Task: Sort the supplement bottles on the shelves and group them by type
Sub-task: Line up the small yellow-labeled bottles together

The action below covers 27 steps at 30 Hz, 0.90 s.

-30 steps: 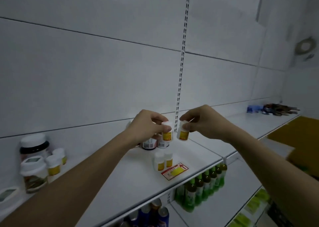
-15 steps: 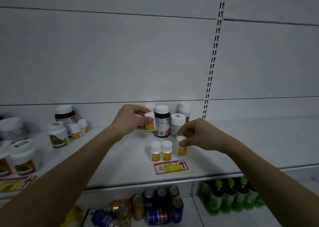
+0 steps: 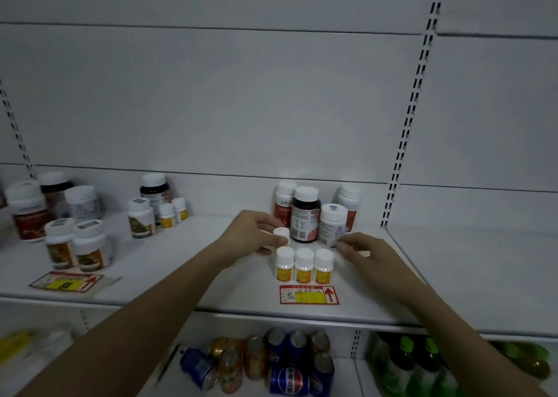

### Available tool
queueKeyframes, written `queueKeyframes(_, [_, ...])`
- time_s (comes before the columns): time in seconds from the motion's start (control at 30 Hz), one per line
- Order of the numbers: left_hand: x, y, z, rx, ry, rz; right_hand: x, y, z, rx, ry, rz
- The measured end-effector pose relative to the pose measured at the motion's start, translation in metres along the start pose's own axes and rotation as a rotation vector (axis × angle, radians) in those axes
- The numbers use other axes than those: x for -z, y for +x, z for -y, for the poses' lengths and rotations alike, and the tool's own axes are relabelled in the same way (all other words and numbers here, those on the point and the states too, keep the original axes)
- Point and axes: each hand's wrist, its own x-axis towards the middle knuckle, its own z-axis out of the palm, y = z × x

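Your left hand (image 3: 256, 239) has its grip clamped on a small yellow-label bottle (image 3: 281, 236), thumb and fingertips pinching it just under the white cap, held just above and behind the left end of the row. Your right hand (image 3: 360, 250) has its grip slack and apart, holding nothing, fingertips hovering just beside the rightmost bottle of that row. Judging by its looks, the pinched bottle is light, rigid plastic with a smooth, slightly slippery label; take it by the cap or high on the body, and set it down flat, since a narrow base like that likely tips easily. It is white-capped, white-shouldered, with a yellow and orange label. Just below your left grip stands the row of three matching bottles (image 3: 304, 265), upright and touching side by side on the shelf (image 3: 181, 276), with a red and yellow price tag (image 3: 308, 294) lying in front. Just beyond both grips stands a cluster of larger bottles (image 3: 305, 215), dark and white ones. Further to the left of your left grip, well apart, two more small yellow ones (image 3: 172, 214) stand among other jars, likely still to be gathered.
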Motion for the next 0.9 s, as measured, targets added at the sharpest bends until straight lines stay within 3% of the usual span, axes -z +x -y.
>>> queueKeyframes(0.07, [-0.001, 0.0, 0.004, 0.018, -0.006, 0.03, -0.008, -0.004, -0.014, -0.061, -0.173, -0.005])
queueKeyframes(0.17, [0.002, -0.001, 0.006, 0.041, -0.035, 0.068, -0.016, -0.003, -0.021, -0.012, -0.331, 0.023])
queueKeyframes(0.33, [0.001, 0.0, 0.005, 0.072, -0.101, 0.085, -0.016, 0.002, -0.026, -0.015, -0.326, 0.018])
queueKeyframes(0.9, [-0.005, -0.01, 0.002, 0.08, 0.022, 0.071, -0.017, 0.005, -0.032, 0.003, -0.314, 0.023])
